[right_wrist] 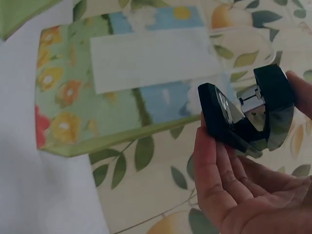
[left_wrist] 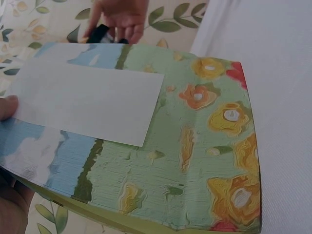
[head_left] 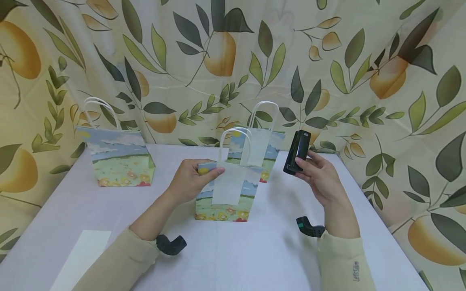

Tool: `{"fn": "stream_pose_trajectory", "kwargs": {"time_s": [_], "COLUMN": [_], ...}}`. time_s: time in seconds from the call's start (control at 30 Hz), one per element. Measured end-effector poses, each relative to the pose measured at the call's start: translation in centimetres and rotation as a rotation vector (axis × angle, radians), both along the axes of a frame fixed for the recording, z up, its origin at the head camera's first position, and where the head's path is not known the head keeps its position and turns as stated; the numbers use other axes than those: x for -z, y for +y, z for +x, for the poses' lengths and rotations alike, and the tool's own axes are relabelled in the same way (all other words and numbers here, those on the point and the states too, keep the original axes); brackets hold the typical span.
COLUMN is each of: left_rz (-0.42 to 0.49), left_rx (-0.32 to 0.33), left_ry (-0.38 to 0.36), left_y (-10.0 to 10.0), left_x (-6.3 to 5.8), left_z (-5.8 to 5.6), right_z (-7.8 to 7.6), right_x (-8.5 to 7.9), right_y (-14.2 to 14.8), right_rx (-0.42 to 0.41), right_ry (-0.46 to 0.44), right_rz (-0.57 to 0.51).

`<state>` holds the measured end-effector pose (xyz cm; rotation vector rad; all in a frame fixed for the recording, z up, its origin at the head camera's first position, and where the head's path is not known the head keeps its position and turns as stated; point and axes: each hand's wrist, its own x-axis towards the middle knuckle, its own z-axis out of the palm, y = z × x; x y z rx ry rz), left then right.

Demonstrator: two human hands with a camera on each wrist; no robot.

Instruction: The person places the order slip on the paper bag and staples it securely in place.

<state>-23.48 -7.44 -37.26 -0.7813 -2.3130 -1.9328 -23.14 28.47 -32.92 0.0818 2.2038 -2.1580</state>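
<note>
My left hand pinches the top edge of a painted paper gift bag, its thumb pressing a blank white paper strip against the bag's front. The strip reaches about two thirds down the bag, as the left wrist view also shows. In my right hand is a black stapler, gripped between thumb and fingers to the right of the bag. Its jaws stand apart in the right wrist view, with a metal part visible inside. A gap separates the stapler from the bag.
Behind stands a second bag with a white strip on its front. A third bag stands at the back left. Another white paper strip lies at the front left of the white table. A fruit-patterned curtain hangs behind.
</note>
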Motion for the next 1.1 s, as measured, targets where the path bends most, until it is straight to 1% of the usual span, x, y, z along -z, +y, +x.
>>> {"fn": "stream_pose_trajectory", "kwargs": {"time_s": [0.1, 0.33, 0.5, 0.7, 0.87, 1.0, 1.1], "left_rz": [0.002, 0.015, 0.007, -0.004, -0.008, -0.011, -0.017], "left_rx": [0.007, 0.014, 0.010, 0.001, 0.004, -0.001, -0.004], "left_ry": [0.003, 0.013, 0.018, 0.018, 0.020, 0.020, 0.024], "left_y": [0.0, 0.0, 0.1, 0.2, 0.2, 0.2, 0.2], "left_x": [-0.1, -0.1, -0.1, -0.1, -0.1, -0.2, -0.1], "left_z": [0.1, 0.0, 0.0, 0.0, 0.1, 0.1, 0.1], "right_z": [0.6, 2.1, 2.9, 3.8, 4.5, 4.6, 4.7], "right_x": [-0.6, -1.6, -2.0, -2.1, -1.9, -1.7, -1.3], "right_y": [-0.6, -2.4, -3.7, -5.7, -7.1, -8.2, -9.0], "right_rx": [-0.026, -0.087, -0.116, -0.122, -0.154, -0.190, -0.189], "right_ry": [0.048, 0.199, 0.311, 0.457, 0.553, 0.646, 0.691], "right_rz": [-0.003, 0.052, 0.023, -0.042, -0.054, -0.066, -0.049]}}
